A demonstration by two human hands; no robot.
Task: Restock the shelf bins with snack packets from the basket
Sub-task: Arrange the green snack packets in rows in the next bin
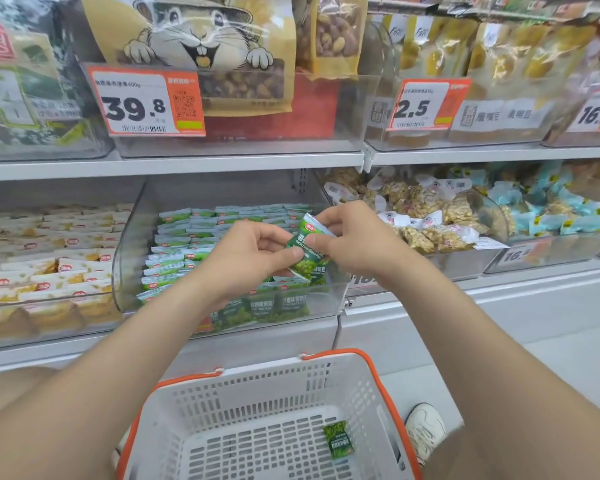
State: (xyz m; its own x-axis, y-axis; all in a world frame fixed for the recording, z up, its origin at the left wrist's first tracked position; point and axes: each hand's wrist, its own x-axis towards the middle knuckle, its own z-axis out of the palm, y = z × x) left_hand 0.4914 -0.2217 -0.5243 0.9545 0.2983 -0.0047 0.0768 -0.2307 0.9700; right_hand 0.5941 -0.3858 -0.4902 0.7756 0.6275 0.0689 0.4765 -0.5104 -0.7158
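Both my hands hold green pea snack packets (pixel 308 252) just above the front of a clear shelf bin (pixel 125 251). My left hand (pixel 246 258) grips them from the left, thumb on the front. My right hand (pixel 352 237) pinches the upper end from the right. The bin holds several rows of the same green packets (pixel 201 230), stacked on edge. Below, a white basket with orange handles (pixel 257 389) stands on the floor with one green packet (pixel 338 439) lying in it.
Left of the green bin is a bin of white and yellow packets (pixel 49 265). To the right are bins of nut packets (pixel 423 216) and blue packets (pixel 555 209). Large bags and price tags (pixel 142 105) fill the shelf above. A white shoe (pixel 425 427) is beside the basket.
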